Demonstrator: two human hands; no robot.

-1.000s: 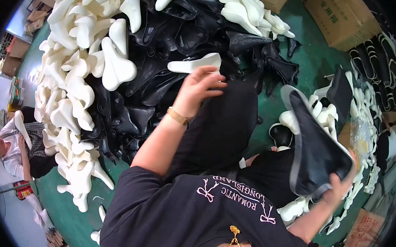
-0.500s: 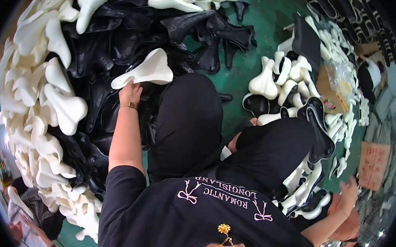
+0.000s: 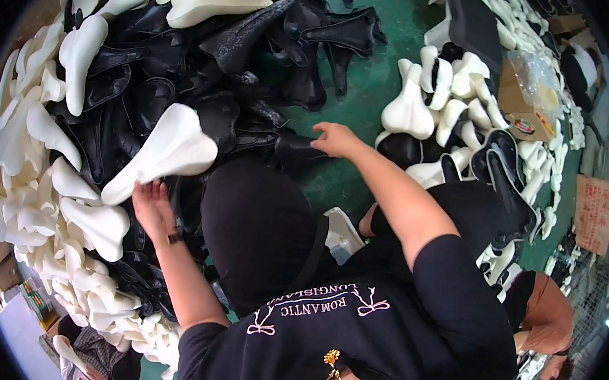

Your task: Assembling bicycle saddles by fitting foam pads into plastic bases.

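At ten o'clock, the left hand (image 3: 152,206) closes its fingers on a white foam saddle pad (image 3: 163,152), lifted clear of the pile. Toward twelve, the right hand (image 3: 335,139) rests loosely open on a black saddle shell (image 3: 300,151), probably to pair them.

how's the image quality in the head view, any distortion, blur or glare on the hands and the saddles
Head view: strong fisheye bend, with a black rim at the corners. The left hand under the white saddle and the right hand reaching toward the black saddles look fairly sharp. Lighting is even and soft; the black saddles show dull sheen, and the white ones look bright yet keep their shape.
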